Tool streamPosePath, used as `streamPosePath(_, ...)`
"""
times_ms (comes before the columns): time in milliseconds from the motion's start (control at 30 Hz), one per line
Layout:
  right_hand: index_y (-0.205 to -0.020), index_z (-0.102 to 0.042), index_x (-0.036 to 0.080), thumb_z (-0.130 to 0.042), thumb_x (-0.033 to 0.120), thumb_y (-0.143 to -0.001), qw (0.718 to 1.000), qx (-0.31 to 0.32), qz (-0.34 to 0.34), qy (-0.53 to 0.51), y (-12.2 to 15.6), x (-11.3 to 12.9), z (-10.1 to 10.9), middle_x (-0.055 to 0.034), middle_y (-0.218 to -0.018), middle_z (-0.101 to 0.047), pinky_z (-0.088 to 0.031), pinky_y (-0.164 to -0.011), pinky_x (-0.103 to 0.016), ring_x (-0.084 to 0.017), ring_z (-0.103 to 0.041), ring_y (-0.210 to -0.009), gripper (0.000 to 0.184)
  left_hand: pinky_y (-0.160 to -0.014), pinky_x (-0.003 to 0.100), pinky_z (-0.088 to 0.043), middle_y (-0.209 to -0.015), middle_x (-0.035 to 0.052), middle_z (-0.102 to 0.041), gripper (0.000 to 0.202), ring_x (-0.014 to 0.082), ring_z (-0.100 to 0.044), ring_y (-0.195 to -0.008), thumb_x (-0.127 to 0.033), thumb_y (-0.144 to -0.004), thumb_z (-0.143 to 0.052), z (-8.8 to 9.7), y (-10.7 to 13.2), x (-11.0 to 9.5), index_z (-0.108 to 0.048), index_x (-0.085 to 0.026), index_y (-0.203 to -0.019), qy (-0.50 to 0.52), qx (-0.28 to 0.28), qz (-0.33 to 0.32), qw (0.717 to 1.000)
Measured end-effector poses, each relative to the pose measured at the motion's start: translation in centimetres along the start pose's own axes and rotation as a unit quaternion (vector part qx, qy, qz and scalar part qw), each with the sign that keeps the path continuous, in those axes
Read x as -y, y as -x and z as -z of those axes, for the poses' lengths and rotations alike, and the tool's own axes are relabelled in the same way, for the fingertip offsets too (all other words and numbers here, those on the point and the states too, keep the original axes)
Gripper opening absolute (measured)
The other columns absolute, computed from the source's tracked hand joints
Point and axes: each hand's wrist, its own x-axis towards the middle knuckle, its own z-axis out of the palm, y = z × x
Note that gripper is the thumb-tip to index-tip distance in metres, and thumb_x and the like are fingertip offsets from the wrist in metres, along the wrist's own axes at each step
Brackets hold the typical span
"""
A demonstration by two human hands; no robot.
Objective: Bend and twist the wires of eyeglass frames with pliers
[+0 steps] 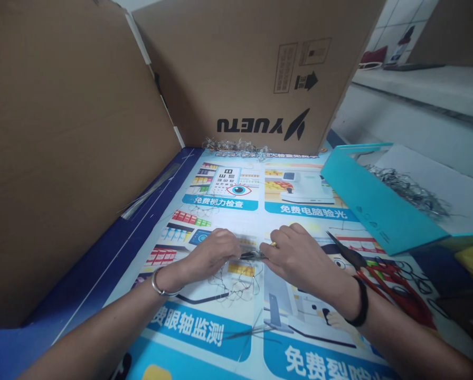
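My left hand [215, 252] and my right hand [295, 254] meet over a printed poster [228, 327] that covers the table. Both are pinched on a small thin dark metal piece [253, 256] held between them. My left wrist wears a silver bangle, my right a black band. A loose tangle of thin wire [236, 282] lies on the poster just below my hands. What exactly the fingertips grip is partly hidden.
Red-handled pliers [373, 272] lie right of my right hand. A teal tray [382, 211] holding several wire pieces stands at the right. Cardboard boxes wall the left [62, 158] and back [252, 74]. Clear small parts [232, 145] lie along the back box's foot.
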Motion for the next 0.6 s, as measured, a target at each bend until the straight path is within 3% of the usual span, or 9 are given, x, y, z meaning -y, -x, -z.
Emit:
streamPosePath(333, -0.082, -0.059, 0.022, -0.052, 0.028, -0.086, 1.000, -0.009, -0.003, -0.011, -0.01, 0.06, -0.40, -0.0023, -0.073, -0.052, -0.019, -0.066, -0.032, -0.018, -0.043, -0.072, 0.010, -0.077, 0.031, -0.039, -0.077, 0.0015, -0.057, 0.018, 0.0137, -0.050, -0.078, -0.010, -0.091, -0.037, 0.02, -0.18, -0.16, -0.050, -0.018, -0.081, -0.005, 0.022, 0.015, 1.000)
streamPosePath(600, -0.085, -0.059, 0.022, -0.057, 0.033, -0.083, 1.000, -0.001, -0.022, -0.021, 0.30, 0.27, 0.12, -0.0024, -0.076, -0.052, -0.020, -0.067, -0.032, -0.019, -0.043, -0.076, 0.011, -0.076, 0.029, -0.041, -0.079, 0.0021, -0.057, 0.013, 0.0135, -0.050, -0.077, -0.011, -0.089, -0.041, 0.18, -0.06, -0.68, -0.048, -0.017, -0.080, 0.005, -0.001, 0.073, 0.997)
